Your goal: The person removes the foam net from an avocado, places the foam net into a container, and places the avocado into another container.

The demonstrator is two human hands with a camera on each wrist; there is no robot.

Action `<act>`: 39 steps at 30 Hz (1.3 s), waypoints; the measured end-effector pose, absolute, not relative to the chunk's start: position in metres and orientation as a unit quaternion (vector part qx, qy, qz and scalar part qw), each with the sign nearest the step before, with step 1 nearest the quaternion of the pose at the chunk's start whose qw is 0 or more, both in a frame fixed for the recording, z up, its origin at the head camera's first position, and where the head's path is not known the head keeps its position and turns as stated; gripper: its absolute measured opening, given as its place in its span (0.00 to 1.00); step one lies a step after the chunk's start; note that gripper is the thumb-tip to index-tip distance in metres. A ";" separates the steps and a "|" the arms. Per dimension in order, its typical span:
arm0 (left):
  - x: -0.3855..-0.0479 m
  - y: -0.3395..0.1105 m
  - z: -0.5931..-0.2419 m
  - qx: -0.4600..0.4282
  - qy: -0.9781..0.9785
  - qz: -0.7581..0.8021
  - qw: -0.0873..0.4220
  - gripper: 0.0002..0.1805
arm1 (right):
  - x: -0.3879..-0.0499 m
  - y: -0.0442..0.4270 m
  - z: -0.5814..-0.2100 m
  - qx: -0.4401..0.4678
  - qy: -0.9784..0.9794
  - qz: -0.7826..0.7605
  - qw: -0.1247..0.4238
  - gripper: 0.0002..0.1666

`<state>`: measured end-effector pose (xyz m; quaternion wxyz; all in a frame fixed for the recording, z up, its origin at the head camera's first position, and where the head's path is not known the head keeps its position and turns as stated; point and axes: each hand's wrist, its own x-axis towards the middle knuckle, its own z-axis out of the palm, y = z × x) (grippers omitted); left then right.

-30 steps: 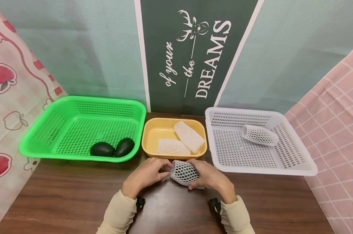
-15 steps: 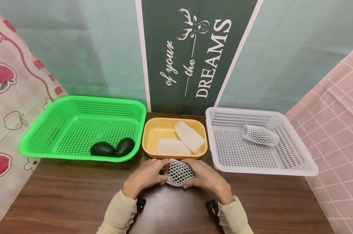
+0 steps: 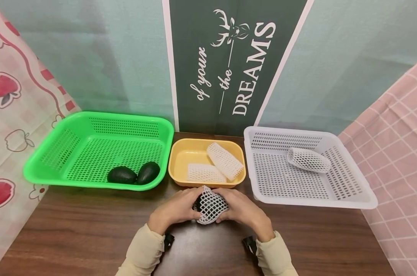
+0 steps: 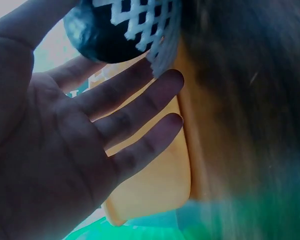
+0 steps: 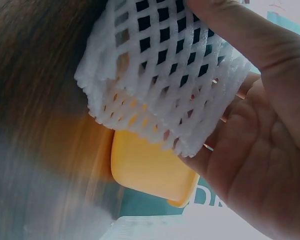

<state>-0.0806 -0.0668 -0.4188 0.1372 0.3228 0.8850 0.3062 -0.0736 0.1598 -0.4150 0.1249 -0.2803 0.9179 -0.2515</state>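
In front of the yellow tray, both hands hold a dark avocado (image 4: pixel 90 37) partly covered by a white foam net sleeve (image 3: pixel 213 207). My left hand (image 3: pixel 178 207) is at the avocado's bare left end, thumb in front and forefinger behind; its other fingers spread out beneath in the left wrist view. From the right, my right hand (image 3: pixel 241 205) grips the sleeve between thumb and fingers. The sleeve's loose end (image 5: pixel 135 110) hangs open past the avocado in the right wrist view. Some fingertips are hidden behind the sleeve and avocado.
Two more avocados (image 3: pixel 122 175) lie in the green basket (image 3: pixel 94 185) at left. The yellow tray (image 3: pixel 182 143) behind the hands has two foam net sleeves (image 3: pixel 224 161). At right, the white basket (image 3: pixel 263 197) holds a net-covered item (image 3: pixel 308 160).
The sleeve has shifted slightly left and now bunches at its left edge, baring the avocado's dark left end. My right hand has moved left with it; the baskets are unchanged.
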 end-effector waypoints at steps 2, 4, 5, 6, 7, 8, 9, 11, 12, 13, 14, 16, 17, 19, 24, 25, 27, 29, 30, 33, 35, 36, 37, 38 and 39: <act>-0.080 -0.066 -0.420 0.324 0.885 0.305 0.137 0.32 | -0.074 0.160 -0.416 -0.282 0.918 -0.250 0.123 0.46; -0.080 -0.065 -0.421 0.324 0.886 0.302 0.137 0.32 | -0.074 0.161 -0.416 -0.284 0.918 -0.249 0.121 0.46; -0.081 -0.064 -0.421 0.325 0.885 0.303 0.137 0.32 | -0.074 0.161 -0.416 -0.284 0.918 -0.250 0.119 0.46; -0.081 -0.064 -0.421 0.325 0.885 0.303 0.137 0.31 | -0.074 0.162 -0.417 -0.285 0.918 -0.250 0.119 0.46; -0.081 -0.063 -0.422 0.325 0.885 0.303 0.138 0.31 | -0.074 0.162 -0.417 -0.285 0.917 -0.251 0.118 0.46; -0.081 -0.063 -0.422 0.326 0.885 0.302 0.137 0.31 | -0.074 0.162 -0.417 -0.285 0.917 -0.252 0.119 0.45; -0.081 -0.063 -0.422 0.326 0.886 0.301 0.137 0.31 | -0.074 0.162 -0.418 -0.284 0.917 -0.253 0.120 0.45; -0.081 -0.062 -0.423 0.325 0.886 0.302 0.136 0.30 | -0.075 0.163 -0.417 -0.284 0.916 -0.254 0.123 0.45; -0.080 -0.062 -0.423 0.325 0.887 0.300 0.134 0.30 | -0.075 0.163 -0.417 -0.281 0.916 -0.256 0.127 0.46; -0.080 -0.062 -0.423 0.325 0.887 0.299 0.133 0.29 | -0.075 0.163 -0.417 -0.279 0.916 -0.258 0.131 0.46; -0.080 -0.062 -0.423 0.325 0.888 0.297 0.132 0.29 | -0.075 0.164 -0.417 -0.277 0.915 -0.260 0.135 0.46; -0.081 -0.062 -0.423 0.326 0.889 0.294 0.129 0.28 | -0.076 0.164 -0.416 -0.277 0.914 -0.262 0.138 0.46; -0.081 -0.062 -0.423 0.327 0.890 0.291 0.127 0.27 | -0.076 0.164 -0.416 -0.275 0.914 -0.263 0.141 0.45; -0.081 -0.063 -0.422 0.329 0.892 0.287 0.122 0.27 | -0.076 0.165 -0.416 -0.276 0.914 -0.263 0.142 0.44; -0.081 -0.065 -0.420 0.316 0.897 0.287 0.117 0.30 | -0.078 0.166 -0.416 -0.278 0.913 -0.264 0.137 0.40; -0.081 -0.066 -0.420 0.312 0.898 0.286 0.117 0.31 | -0.078 0.166 -0.416 -0.278 0.913 -0.265 0.136 0.39; -0.081 -0.067 -0.419 0.302 0.901 0.288 0.118 0.33 | -0.078 0.167 -0.417 -0.279 0.912 -0.270 0.132 0.36; -0.081 -0.068 -0.417 0.294 0.903 0.290 0.116 0.34 | -0.077 0.167 -0.417 -0.277 0.913 -0.272 0.127 0.33; -0.081 -0.068 -0.417 0.292 0.903 0.292 0.115 0.34 | -0.077 0.167 -0.416 -0.274 0.914 -0.273 0.124 0.31; -0.080 -0.069 -0.414 0.289 0.903 0.297 0.113 0.35 | -0.077 0.167 -0.415 -0.268 0.916 -0.275 0.115 0.27; -0.079 -0.070 -0.412 0.288 0.902 0.300 0.115 0.35 | -0.076 0.167 -0.414 -0.266 0.918 -0.273 0.109 0.25; -0.079 -0.070 -0.411 0.289 0.901 0.301 0.114 0.35 | -0.076 0.167 -0.414 -0.266 0.919 -0.272 0.105 0.24; -0.078 -0.071 -0.410 0.288 0.901 0.303 0.115 0.35 | -0.076 0.167 -0.413 -0.266 0.920 -0.270 0.101 0.23; -0.078 -0.072 -0.409 0.289 0.900 0.305 0.113 0.35 | -0.076 0.167 -0.413 -0.266 0.921 -0.268 0.096 0.22; -0.078 -0.073 -0.408 0.291 0.899 0.308 0.111 0.36 | -0.075 0.167 -0.412 -0.266 0.922 -0.266 0.092 0.20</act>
